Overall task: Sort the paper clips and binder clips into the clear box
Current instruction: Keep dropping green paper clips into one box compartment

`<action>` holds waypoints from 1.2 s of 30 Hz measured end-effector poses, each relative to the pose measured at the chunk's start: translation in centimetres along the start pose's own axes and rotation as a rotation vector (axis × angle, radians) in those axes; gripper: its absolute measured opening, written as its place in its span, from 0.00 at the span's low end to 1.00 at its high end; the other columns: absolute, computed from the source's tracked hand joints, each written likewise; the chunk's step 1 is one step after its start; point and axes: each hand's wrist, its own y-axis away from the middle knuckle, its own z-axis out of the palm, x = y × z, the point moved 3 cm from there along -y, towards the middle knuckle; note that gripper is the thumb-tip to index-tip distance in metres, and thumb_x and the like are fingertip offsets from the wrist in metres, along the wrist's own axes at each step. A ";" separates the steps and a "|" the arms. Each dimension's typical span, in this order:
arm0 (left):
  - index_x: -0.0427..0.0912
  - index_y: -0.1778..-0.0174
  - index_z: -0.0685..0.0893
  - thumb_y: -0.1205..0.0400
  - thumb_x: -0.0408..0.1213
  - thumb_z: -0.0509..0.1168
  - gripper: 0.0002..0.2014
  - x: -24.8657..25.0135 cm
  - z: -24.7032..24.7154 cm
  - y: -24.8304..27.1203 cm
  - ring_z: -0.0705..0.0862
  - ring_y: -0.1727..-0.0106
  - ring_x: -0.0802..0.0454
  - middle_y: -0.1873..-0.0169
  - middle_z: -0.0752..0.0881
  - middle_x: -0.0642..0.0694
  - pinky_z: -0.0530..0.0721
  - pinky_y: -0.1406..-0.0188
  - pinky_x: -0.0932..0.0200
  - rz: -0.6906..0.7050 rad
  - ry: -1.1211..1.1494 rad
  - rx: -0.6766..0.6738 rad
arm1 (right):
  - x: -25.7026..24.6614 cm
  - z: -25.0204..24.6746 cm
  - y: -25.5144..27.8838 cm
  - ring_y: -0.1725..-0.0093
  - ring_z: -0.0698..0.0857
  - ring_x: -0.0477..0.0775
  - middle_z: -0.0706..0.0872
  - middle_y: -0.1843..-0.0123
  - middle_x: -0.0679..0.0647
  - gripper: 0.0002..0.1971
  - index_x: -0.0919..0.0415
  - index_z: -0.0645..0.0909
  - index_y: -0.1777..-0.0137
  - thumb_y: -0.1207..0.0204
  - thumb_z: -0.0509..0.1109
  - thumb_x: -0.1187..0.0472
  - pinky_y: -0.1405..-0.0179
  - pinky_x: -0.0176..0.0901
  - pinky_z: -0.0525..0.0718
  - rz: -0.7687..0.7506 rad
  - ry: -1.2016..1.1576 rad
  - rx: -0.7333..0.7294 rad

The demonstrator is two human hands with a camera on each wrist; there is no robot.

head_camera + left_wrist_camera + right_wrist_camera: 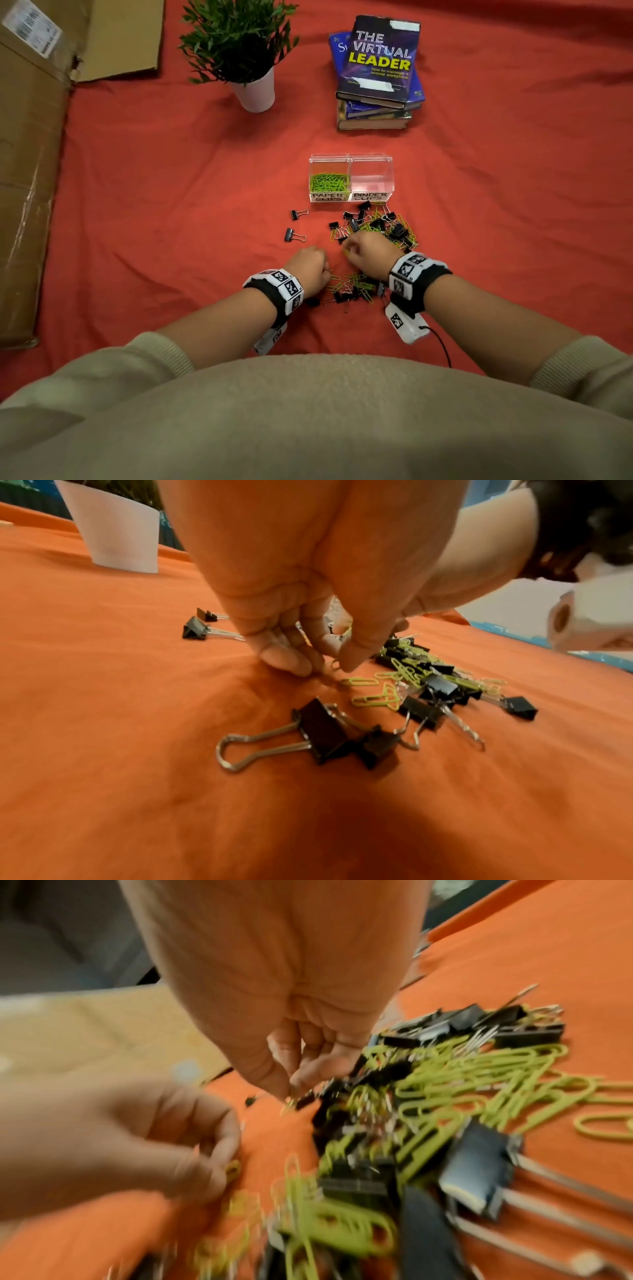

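Green paper clips (pixel 356 284) and black binder clips (pixel 380 222) lie mixed mid-frame below the clear box (pixel 350 158); its left compartment holds green clips.

head: high above, looks forward and down over both forearms at the red cloth (pixel 171 205) | left wrist: low, close, looks along the left hand (pixel 308 574) | right wrist: low, very close, blurred, looks along the right hand (pixel 274 974) | shared: mixed clip pile (pixel 376 224), seen in all three
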 end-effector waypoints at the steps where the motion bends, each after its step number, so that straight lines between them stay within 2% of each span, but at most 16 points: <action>1: 0.38 0.54 0.80 0.23 0.32 0.62 0.04 0.1 -0.1 0.1 0.81 0.47 0.40 0.49 0.84 0.38 0.77 0.49 0.52 0.010 0.036 0.004 | 0.4 -0.9 0.0 0.66 0.82 0.50 0.87 0.57 0.55 0.10 0.63 0.84 0.45 0.22 0.64 0.63 0.68 0.39 0.81 0.027 -0.091 0.030; 2: 0.40 0.55 0.79 0.23 0.32 0.62 0.03 0.0 -0.2 0.2 0.81 0.50 0.41 0.51 0.84 0.39 0.76 0.51 0.53 0.008 0.094 0.008 | 0.8 -1.7 0.0 0.70 0.79 0.48 0.85 0.60 0.54 0.09 0.62 0.85 0.48 0.21 0.64 0.62 0.71 0.37 0.78 0.060 -0.179 0.034; 4: 0.42 0.55 0.76 0.23 0.31 0.61 0.04 -0.2 -0.4 0.3 0.81 0.56 0.44 0.56 0.84 0.43 0.76 0.58 0.57 -0.001 0.208 0.006 | 1.6 -3.1 0.1 0.69 0.79 0.51 0.84 0.62 0.55 0.10 0.62 0.84 0.56 0.20 0.61 0.62 0.67 0.41 0.80 0.141 -0.373 -0.014; 5: 0.42 0.53 0.77 0.22 0.29 0.61 0.05 -0.2 -0.5 0.4 0.80 0.58 0.46 0.58 0.83 0.46 0.74 0.59 0.60 0.005 0.243 -0.006 | 1.8 -3.6 0.2 0.67 0.79 0.52 0.83 0.63 0.56 0.12 0.62 0.83 0.60 0.20 0.59 0.64 0.65 0.43 0.81 0.181 -0.493 -0.048; 8: 0.40 0.46 0.77 0.21 0.27 0.57 0.10 0.1 -0.5 0.3 0.77 0.59 0.49 0.59 0.80 0.48 0.73 0.58 0.61 0.020 0.273 -0.036 | 1.9 -4.0 0.6 0.69 0.78 0.54 0.80 0.68 0.58 0.12 0.66 0.79 0.65 0.25 0.57 0.71 0.69 0.42 0.79 0.254 -0.771 -0.120; 11: 0.41 0.47 0.78 0.19 0.31 0.56 0.09 0.5 -0.1 0.3 0.79 0.57 0.48 0.58 0.80 0.49 0.72 0.58 0.60 0.004 0.231 -0.067 | 1.7 -3.3 0.7 0.69 0.79 0.52 0.81 0.67 0.56 0.10 0.65 0.81 0.64 0.24 0.61 0.66 0.69 0.41 0.79 0.202 -0.629 -0.153; 14: 0.42 0.50 0.78 0.22 0.37 0.63 0.06 0.7 0.7 0.5 0.83 0.52 0.45 0.55 0.82 0.47 0.77 0.55 0.58 0.031 0.137 -0.063 | 1.4 -2.2 0.6 0.66 0.80 0.49 0.83 0.64 0.51 0.06 0.63 0.83 0.59 0.25 0.67 0.61 0.66 0.38 0.79 0.050 -0.173 -0.156; 16: 0.43 0.49 0.77 0.24 0.41 0.67 0.11 0.7 1.3 0.6 0.83 0.49 0.44 0.50 0.83 0.44 0.81 0.52 0.54 0.062 0.047 -0.075 | 0.9 -1.1 0.7 0.59 0.83 0.51 0.86 0.58 0.52 0.07 0.62 0.84 0.54 0.27 0.68 0.61 0.60 0.41 0.82 -0.050 0.122 -0.188; 18: 0.44 0.48 0.77 0.24 0.45 0.70 0.14 0.7 1.6 0.6 0.82 0.47 0.43 0.47 0.82 0.44 0.81 0.49 0.51 0.076 -0.009 -0.074 | 0.7 -0.1 0.9 0.53 0.84 0.55 0.86 0.52 0.55 0.08 0.62 0.83 0.51 0.27 0.68 0.60 0.54 0.47 0.84 -0.114 0.303 -0.217; 21: 0.42 0.47 0.78 0.23 0.45 0.70 0.15 0.8 1.6 0.4 0.81 0.45 0.43 0.45 0.81 0.42 0.80 0.46 0.51 0.091 -0.013 -0.071 | 0.3 0.7 1.1 0.49 0.83 0.59 0.83 0.48 0.59 0.11 0.64 0.82 0.49 0.26 0.68 0.58 0.56 0.46 0.79 -0.179 0.483 -0.214; 25: 0.40 0.44 0.79 0.21 0.40 0.68 0.13 0.6 1.3 0.6 0.80 0.41 0.42 0.43 0.81 0.40 0.76 0.44 0.53 0.119 -0.009 -0.083 | 0.1 1.4 0.9 0.50 0.83 0.61 0.82 0.51 0.60 0.08 0.64 0.79 0.54 0.27 0.68 0.58 0.58 0.46 0.78 -0.145 0.498 -0.217; 29: 0.41 0.43 0.79 0.22 0.38 0.69 0.13 0.4 1.2 0.9 0.81 0.41 0.42 0.42 0.81 0.41 0.78 0.43 0.52 0.142 -0.053 -0.094 | 0.2 1.4 0.8 0.54 0.86 0.61 0.86 0.54 0.60 0.08 0.64 0.82 0.56 0.28 0.69 0.59 0.56 0.49 0.85 -0.022 0.362 -0.238; 32: 0.41 0.45 0.79 0.22 0.36 0.69 0.11 0.4 1.2 0.9 0.81 0.42 0.41 0.43 0.81 0.41 0.78 0.44 0.51 0.137 -0.067 -0.092 | 0.4 1.0 0.7 0.56 0.86 0.62 0.87 0.58 0.61 0.09 0.68 0.83 0.57 0.29 0.68 0.61 0.57 0.50 0.86 0.013 0.253 -0.238; 34: 0.41 0.47 0.80 0.22 0.36 0.68 0.09 0.2 1.2 0.8 0.81 0.42 0.40 0.44 0.82 0.41 0.78 0.45 0.52 0.134 -0.074 -0.085 | 0.7 0.3 0.7 0.57 0.86 0.59 0.87 0.58 0.61 0.08 0.67 0.83 0.57 0.29 0.69 0.61 0.59 0.49 0.85 0.033 0.144 -0.207; 36: 0.41 0.47 0.79 0.21 0.37 0.67 0.09 0.1 1.2 0.9 0.81 0.42 0.40 0.43 0.82 0.41 0.78 0.46 0.51 0.137 -0.127 -0.079 | 1.1 -1.0 0.8 0.65 0.82 0.50 0.86 0.61 0.54 0.05 0.63 0.81 0.58 0.29 0.71 0.61 0.67 0.41 0.81 0.069 -0.013 -0.161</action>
